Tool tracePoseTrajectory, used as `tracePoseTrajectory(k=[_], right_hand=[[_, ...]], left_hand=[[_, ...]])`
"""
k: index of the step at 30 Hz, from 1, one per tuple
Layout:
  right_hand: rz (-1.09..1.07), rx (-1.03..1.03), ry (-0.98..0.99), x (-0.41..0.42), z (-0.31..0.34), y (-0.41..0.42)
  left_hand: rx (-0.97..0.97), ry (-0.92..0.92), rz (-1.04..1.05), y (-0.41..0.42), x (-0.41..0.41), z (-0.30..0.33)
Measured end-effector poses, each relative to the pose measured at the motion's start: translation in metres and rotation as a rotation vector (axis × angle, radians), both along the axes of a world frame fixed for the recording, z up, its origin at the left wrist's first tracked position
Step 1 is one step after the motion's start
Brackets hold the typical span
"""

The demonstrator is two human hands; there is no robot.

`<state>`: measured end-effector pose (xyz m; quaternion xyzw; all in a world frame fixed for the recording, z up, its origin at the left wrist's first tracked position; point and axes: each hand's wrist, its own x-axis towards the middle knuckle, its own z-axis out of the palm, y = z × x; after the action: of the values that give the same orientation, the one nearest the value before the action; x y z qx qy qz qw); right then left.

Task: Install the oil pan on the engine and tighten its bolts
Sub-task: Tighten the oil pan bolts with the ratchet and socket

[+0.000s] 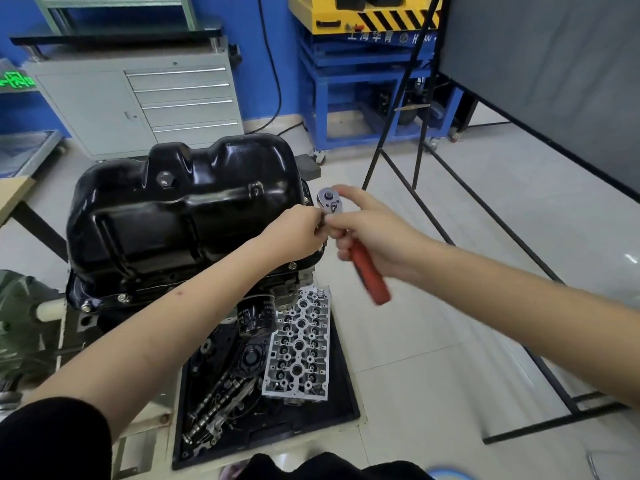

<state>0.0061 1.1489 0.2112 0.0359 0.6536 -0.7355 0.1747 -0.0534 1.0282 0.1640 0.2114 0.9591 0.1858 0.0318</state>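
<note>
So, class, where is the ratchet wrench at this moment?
In the head view the ratchet wrench sits right of centre, gripped by the right hand beside the oil pan's right edge, its head next to the left hand.

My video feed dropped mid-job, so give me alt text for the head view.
A right hand grips a red-handled ratchet beside a black oil pan sitting on an engine, while the left hand pinches something small at the ratchet's head. A cylinder head lies in a tray below.
</note>
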Motion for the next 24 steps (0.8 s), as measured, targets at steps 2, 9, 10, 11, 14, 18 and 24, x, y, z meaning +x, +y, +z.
tracePoseTrajectory(k=[2,9,10,11,14,18,24], right_hand=[[-0.066,-0.251,-0.061,0.008,-0.006,-0.015],[0.448,0.695,0.341,-0.007,0.021,0.028],[0.508,0.997,0.538,-0.018,0.027,0.037],[0.525,1.285,0.731,-0.029,0.03,0.042],[0.427,1.619,1.054,-0.045,0.034,0.04],[0.428,1.66,1.052,-0.042,0.023,0.034],[0.258,1.504,0.903,-0.029,0.011,0.029]], left_hand=[[-0.026,-0.028,-0.015,-0.001,0.001,0.003],[0.096,-0.08,-0.009,-0.004,0.003,-0.001],[0.087,-0.072,-0.021,-0.003,0.004,-0.002],[0.074,-0.059,-0.028,-0.002,0.003,-0.003],[0.08,-0.049,-0.001,-0.002,0.003,-0.002],[0.159,-0.072,0.049,-0.01,0.004,-0.004],[0.145,-0.044,0.045,-0.004,0.006,-0.003]])
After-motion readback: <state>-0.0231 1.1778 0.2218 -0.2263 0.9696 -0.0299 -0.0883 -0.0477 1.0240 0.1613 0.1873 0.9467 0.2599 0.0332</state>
